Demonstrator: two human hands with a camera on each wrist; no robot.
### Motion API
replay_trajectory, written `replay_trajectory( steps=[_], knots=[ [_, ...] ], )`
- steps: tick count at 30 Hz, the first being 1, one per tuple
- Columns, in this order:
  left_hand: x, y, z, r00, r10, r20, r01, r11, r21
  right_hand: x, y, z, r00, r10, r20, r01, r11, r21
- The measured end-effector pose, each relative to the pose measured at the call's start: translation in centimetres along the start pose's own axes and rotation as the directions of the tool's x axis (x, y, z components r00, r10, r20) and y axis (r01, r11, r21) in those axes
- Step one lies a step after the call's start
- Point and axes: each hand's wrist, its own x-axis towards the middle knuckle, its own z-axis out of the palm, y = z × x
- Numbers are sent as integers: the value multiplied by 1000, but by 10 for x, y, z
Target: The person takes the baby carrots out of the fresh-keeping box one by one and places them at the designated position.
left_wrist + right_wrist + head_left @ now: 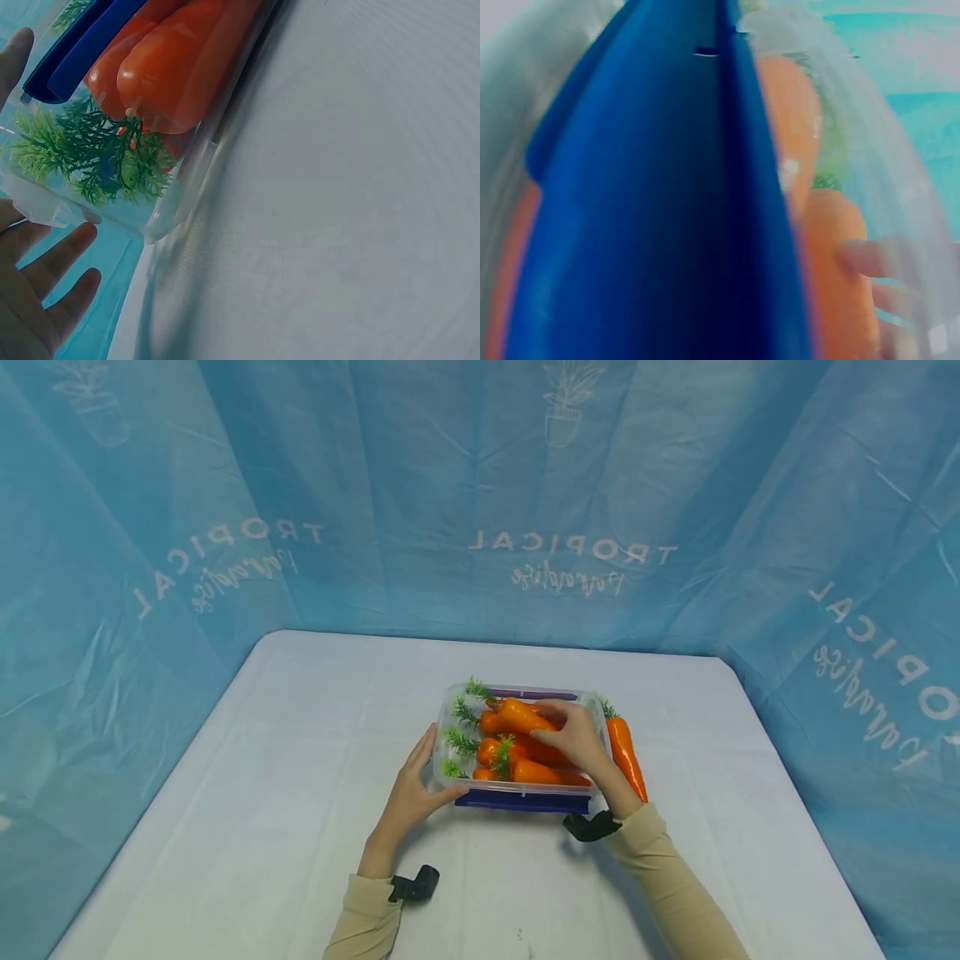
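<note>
A clear plastic box (441,760) with blue latches (521,802) stands on the white table, holding several orange toy carrots (543,773) with green leafy tops. My right hand (576,737) reaches in over the right wall and pinches the uppermost carrot (519,717), whose leaves point left. In the right wrist view, the fingers (889,259) touch a carrot (836,225) behind the large blue latch (652,187). My left hand (414,793) rests against the box's front left corner, its fingers extended along the left side and its thumb at the front rim.
Another carrot (627,758) lies on the table (315,727) just right of the box, partly behind the right forearm. Blue printed curtains (420,485) hang around the table's back and sides. A black wrist camera (592,825) sits near the box's front.
</note>
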Motion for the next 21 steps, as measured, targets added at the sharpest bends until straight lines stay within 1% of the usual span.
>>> replay_trajectory(
  steps=[6,10,17,21],
  knots=[
    [0,5,1,1000,10,0,-10,1000,-3,-5,-11,-13,998,8,-56,-8,1000,-5],
    [-1,4,1,1000,18,-4,-18,1000,9,-8,-14,-17,995,13,-101,-14,1000,-4],
    [0,2,2,1000,23,-17,-22,1000,16,-15,-18,-27,986,35,-160,-29,999,44],
    [0,2,2,999,27,-20,-27,1000,13,-18,-20,-36,980,35,-196,-30,999,27]
  ],
)
